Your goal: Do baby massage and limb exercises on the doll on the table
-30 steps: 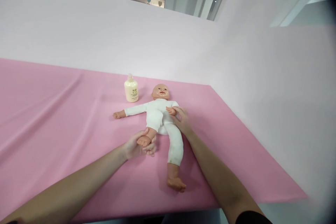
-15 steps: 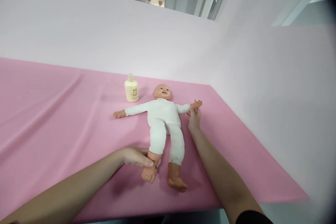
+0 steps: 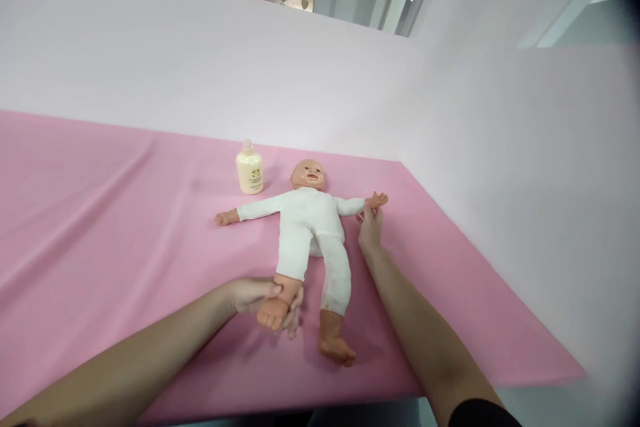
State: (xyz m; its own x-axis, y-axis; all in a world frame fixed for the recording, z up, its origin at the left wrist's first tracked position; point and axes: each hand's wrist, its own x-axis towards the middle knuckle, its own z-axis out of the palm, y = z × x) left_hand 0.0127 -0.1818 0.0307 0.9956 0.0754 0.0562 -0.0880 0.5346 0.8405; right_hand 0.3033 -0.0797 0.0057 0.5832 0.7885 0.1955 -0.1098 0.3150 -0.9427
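A baby doll (image 3: 310, 227) in a white bodysuit lies on its back on the pink cloth (image 3: 100, 227), head toward the far wall, arms spread. My left hand (image 3: 260, 297) grips the doll's near-left foot and ankle, lifting it slightly off the cloth. My right hand (image 3: 369, 227) pinches the doll's outstretched arm near the wrist on the right side. The doll's other leg lies flat, foot pointing toward me.
A small cream lotion bottle (image 3: 249, 172) stands upright just left of the doll's head. White partition walls (image 3: 500, 147) rise behind and to the right of the table. The pink cloth's front edge runs close below my forearms.
My right hand has drawn the doll's arm from across its chest out to the right. My left hand stretched the bent leg toward me and now lifts the foot a little.
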